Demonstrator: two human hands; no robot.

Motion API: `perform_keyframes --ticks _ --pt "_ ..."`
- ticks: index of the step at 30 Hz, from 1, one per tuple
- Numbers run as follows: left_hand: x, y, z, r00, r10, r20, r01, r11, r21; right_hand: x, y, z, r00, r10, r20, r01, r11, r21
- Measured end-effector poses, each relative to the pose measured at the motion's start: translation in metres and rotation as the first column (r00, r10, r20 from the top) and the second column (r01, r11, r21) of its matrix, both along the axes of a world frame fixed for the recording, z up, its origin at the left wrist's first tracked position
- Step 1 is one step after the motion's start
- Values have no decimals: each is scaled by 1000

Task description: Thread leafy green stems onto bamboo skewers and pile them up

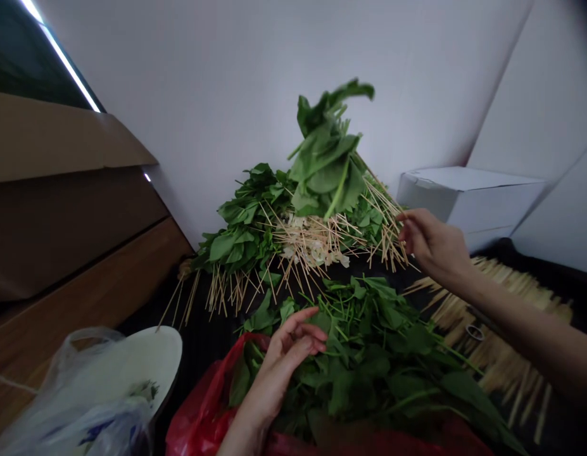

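My right hand (430,244) pinches the lower end of a thin wooden skewer (376,180). Broad green leaves (328,161) are threaded on its upper part, raised above a pile of skewered greens (246,218). The bare skewer ends in that pile point toward me, with some pale, whitish pieces (316,250) among them. Over the near heap of loose leafy greens (369,354), my left hand (293,348) has its fingers loosely bent and apart, holding nothing visible. A red plastic bag (202,405) lies beneath and around this heap.
Many bare skewers (506,316) lie spread at the right, beneath my right forearm. A white box (473,196) stands behind them. At the left are a white bowl (167,354), a clear plastic bag (69,411) and a cardboard box (69,209). A pale wall (217,88) rises behind.
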State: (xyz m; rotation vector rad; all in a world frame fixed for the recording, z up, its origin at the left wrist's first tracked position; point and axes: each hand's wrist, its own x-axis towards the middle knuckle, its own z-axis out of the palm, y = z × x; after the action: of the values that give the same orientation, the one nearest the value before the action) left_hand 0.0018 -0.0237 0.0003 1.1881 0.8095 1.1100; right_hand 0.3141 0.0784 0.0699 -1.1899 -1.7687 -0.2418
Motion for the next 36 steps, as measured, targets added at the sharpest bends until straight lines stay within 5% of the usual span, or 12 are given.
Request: perform_keyframes --ticks 10,18,29,36 --pt "2 -2 -4 1000 16 -14 -17 999 -31 -65 100 59 997 38 -72 -42 997 -60" --pt "-5 4 -14 1000 23 -3 -23 1000 -21 -129 172 87 983 -32 180 85 951 -296" --pt "-4 2 -8 999 39 -11 -39 999 2 -141 156 95 894 41 445 238 800 -551" --pt "-4 4 -8 996 63 -60 -61 998 28 -116 117 97 883 42 467 199 869 -453"
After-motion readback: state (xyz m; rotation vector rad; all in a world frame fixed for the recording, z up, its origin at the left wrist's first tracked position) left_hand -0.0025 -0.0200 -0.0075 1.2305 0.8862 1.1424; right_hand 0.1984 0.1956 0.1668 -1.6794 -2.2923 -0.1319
